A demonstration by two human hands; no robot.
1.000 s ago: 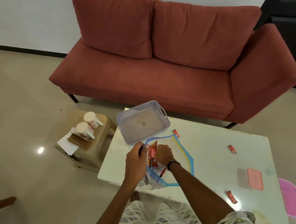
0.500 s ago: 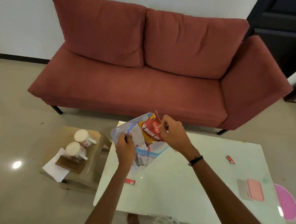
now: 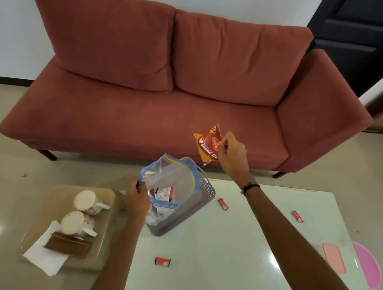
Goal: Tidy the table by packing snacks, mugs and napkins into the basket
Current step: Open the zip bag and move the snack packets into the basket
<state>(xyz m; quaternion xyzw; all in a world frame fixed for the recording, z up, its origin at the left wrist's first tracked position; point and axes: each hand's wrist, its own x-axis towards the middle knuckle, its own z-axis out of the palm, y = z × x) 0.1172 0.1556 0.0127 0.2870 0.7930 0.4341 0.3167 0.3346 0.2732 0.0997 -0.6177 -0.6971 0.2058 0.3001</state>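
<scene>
Head view: snack packet [image 3: 209, 146], now lifted clear of the zip bag [image 3: 172, 184], is pinched by right hand [image 3: 232, 153] above the basket [image 3: 206, 195]. Bag rim is gripped by left hand [image 3: 137, 197]. Repacking is judged unfinished; mugs [image 3: 84, 212] are untouched on the side stool.

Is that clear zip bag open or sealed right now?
Open. The zip bag's mouth gapes wide above the basket, the left hand gripping its rim.
</scene>
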